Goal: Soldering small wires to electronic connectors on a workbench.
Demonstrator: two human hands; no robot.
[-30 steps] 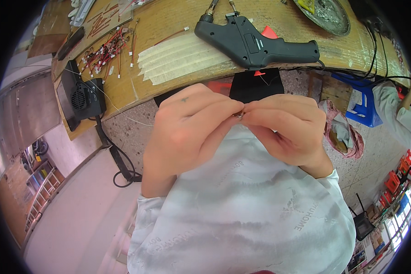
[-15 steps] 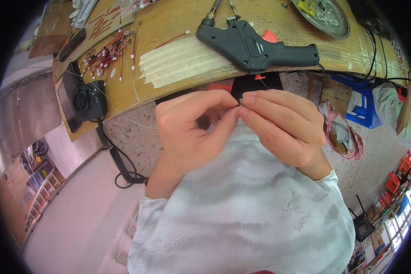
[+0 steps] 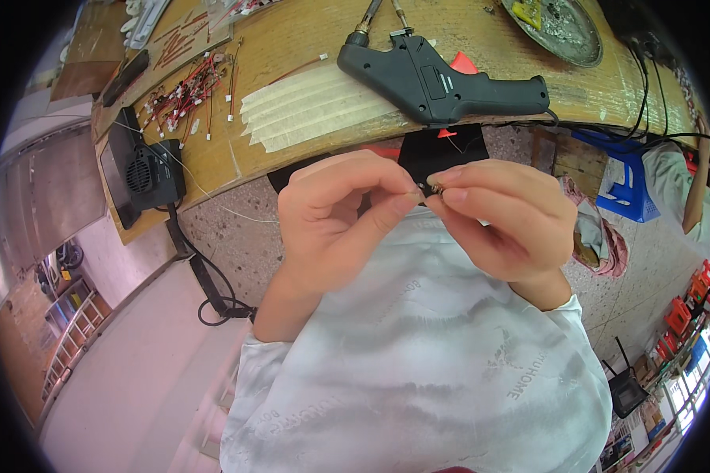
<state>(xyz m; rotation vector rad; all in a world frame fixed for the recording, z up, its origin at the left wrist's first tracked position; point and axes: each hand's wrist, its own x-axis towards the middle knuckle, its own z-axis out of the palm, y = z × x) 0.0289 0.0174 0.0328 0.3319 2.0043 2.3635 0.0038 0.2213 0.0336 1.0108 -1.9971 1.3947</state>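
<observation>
My left hand (image 3: 335, 221) and my right hand (image 3: 509, 221) are raised in front of my chest, just below the bench edge. Each is closed in a pinch of thumb and fingers, and the fingertips nearly meet. Between the right fingertips shows a tiny dark, metallic-looking part (image 3: 434, 189), too small to name. What the left pinch holds, if anything, I cannot make out. Beyond my hands, a black soldering gun (image 3: 442, 83) with a red trigger lies on the bench, its handle pointing right.
The wooden bench (image 3: 292, 39) carries strips of cream masking tape (image 3: 315, 106), a pile of red and black wires with white connectors (image 3: 185, 98), and a round metal dish (image 3: 564, 31). A black fan-like device (image 3: 146, 169) sits at its left corner. A blue stool (image 3: 631, 189) and another person's arm (image 3: 698, 181) appear right.
My fingertips have drawn slightly apart. The right hand has shifted a little right and down, so the tiny part now shows at its fingertips.
</observation>
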